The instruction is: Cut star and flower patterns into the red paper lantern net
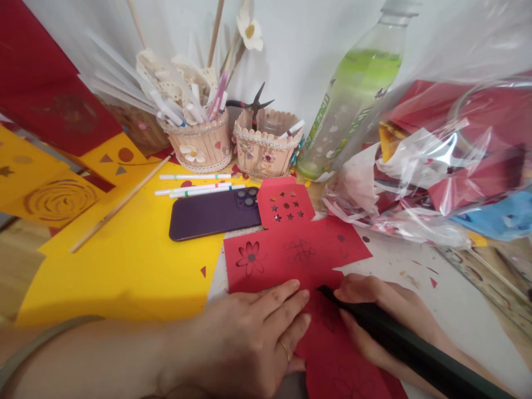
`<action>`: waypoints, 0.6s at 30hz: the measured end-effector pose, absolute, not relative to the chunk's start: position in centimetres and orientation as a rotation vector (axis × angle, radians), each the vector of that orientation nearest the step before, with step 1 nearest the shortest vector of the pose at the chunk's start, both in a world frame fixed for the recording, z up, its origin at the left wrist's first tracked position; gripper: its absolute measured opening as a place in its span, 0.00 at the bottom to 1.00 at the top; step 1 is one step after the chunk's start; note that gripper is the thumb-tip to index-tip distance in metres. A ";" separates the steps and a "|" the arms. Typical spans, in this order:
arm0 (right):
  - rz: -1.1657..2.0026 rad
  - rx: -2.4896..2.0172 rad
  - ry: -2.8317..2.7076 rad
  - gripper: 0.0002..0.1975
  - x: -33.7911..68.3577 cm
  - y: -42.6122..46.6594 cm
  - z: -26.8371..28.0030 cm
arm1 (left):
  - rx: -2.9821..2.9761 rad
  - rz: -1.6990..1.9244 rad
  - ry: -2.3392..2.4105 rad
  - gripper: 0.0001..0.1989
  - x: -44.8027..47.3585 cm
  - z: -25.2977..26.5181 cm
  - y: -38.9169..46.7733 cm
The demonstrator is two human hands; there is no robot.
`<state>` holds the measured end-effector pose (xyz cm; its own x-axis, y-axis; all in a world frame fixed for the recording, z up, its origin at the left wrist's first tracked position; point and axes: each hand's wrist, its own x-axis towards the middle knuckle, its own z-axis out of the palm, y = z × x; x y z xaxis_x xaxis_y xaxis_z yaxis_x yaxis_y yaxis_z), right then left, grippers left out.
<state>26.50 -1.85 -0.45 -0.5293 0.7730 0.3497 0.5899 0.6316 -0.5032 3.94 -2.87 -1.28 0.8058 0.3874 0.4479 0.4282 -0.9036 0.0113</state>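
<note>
My right hand (390, 293) is gripping a black tool (399, 337) between thumb and fingers, its pointed tip hanging at the red paper (299, 271); whether it is touching, I cannot tell. My left hand (249, 332) is resting open on that paper, fingers stretched out near the tip. The paper is lying right in front of me, showing pencilled flowers, one partly cut out, and a flap with star-shaped holes. Just beside the flap, a purple phone (211, 216) is lying on a yellow sheet (153, 271), some markers (195, 177) behind it. Farther back, two wooden pots (203, 147) are standing left of a bottle (349, 105), and a clear bag (440, 166) is sitting to the right.
</note>
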 end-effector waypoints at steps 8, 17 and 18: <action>0.497 -1.127 -2.317 0.14 26.5 -2.0 -0.4 | -2.907 -0.686 -0.676 0.16 3.9 -1.3 -2.9; 0.482 -1.138 -2.319 0.14 26.7 -2.2 -0.4 | -2.923 -0.681 -0.683 0.16 3.9 -1.3 -3.0; 0.484 -1.139 -2.317 0.14 26.7 -2.2 -0.5 | -2.923 -0.684 -0.682 0.16 3.9 -1.3 -3.0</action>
